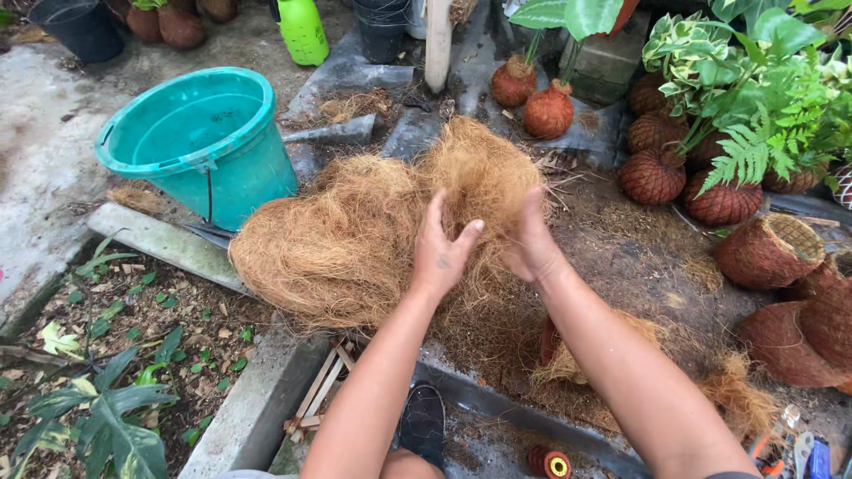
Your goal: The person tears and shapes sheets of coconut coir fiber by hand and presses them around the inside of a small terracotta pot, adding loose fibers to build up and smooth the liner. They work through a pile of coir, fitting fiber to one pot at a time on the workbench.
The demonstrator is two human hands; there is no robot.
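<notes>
Head view: both hands working into a large mound of brown coconut fibre (pixel 373 231) lying on the ground just ahead of the person. Left hand (pixel 441 251) resting on the mound, fingers spread and released, gripping nothing. Right hand (pixel 531 244) pressing into the fibre, fingers buried; probably pinching a tuft, though not confirmable from here. Step in hand, by judgement: separating a portion from the mass. Next move calling for a firm two-handed pull, keeping strands together. Standing close by: teal bucket (pixel 200 142) touching the mound's left edge, fibre-wrapped plant balls (pixel 652 176) to the right, thread spool (pixel 551 462) near the foot, limiting clearance.
</notes>
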